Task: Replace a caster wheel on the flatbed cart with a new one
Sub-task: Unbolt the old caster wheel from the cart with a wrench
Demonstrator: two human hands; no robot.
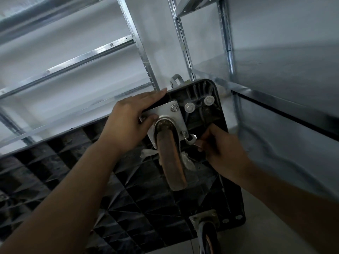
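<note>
left hand (131, 119) flat on mounting plate (165, 114), gripping nothing | right hand (222, 150) clenched on open-end wrench (191, 139) beside lower nut (183, 133) | caster wheel (171, 158) bolted to upturned flatbed cart (211, 180) (worn tread) | risk: jaw poorly seated, slips, rounds nut

Bare galvanised shelving (139, 43) stands behind, slotted uprights and thin crossbars running left. A second rack (225, 33) stands to the right, its shelf edge (275, 99) jutting close. Pale wall (284, 24) beyond. Grey concrete floor (275, 226) at lower right.
</note>
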